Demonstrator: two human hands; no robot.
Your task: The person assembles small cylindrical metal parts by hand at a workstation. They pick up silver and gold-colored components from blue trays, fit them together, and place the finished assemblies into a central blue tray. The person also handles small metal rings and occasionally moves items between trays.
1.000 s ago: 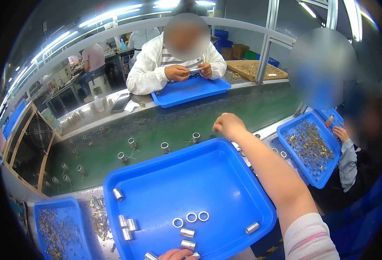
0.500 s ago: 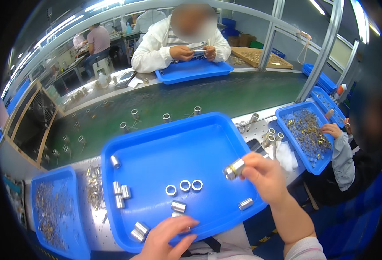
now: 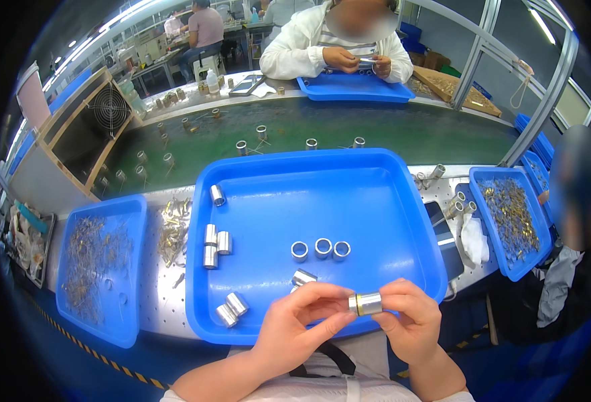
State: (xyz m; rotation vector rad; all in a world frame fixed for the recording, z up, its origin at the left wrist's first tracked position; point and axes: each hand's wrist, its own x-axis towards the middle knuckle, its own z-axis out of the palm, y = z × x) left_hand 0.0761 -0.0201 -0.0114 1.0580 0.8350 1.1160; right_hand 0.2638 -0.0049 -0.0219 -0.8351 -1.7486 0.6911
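Observation:
Between both hands, above the near edge of a large blue tray (image 3: 309,164), is a short silvery metal cylinder (image 3: 370,303) with a brassy ring near its left end. My right hand (image 3: 413,321) grips its right end between thumb and fingers. On its left end the thumb and fingertips of my left hand (image 3: 305,318) close in a pinch. Three sleeves (image 3: 323,248) stand on end in the tray's middle, with another cylinder (image 3: 303,277) lying partly behind my left hand. More cylinders (image 3: 210,256) lie along the tray's left side.
A blue tray of thin wire-like parts (image 3: 88,268) is at left, beside a pile of small metal pieces (image 3: 173,231). Beyond runs a green conveyor belt (image 3: 208,164) carrying sleeves. Another blue tray of parts (image 3: 510,221) and a white cloth (image 3: 474,238) sit right. A co-worker (image 3: 336,40) sits opposite.
My right hand has brought the cylinder inward and toward me. My left hand has come up from the tray's near edge to meet it. The whole view has shifted.

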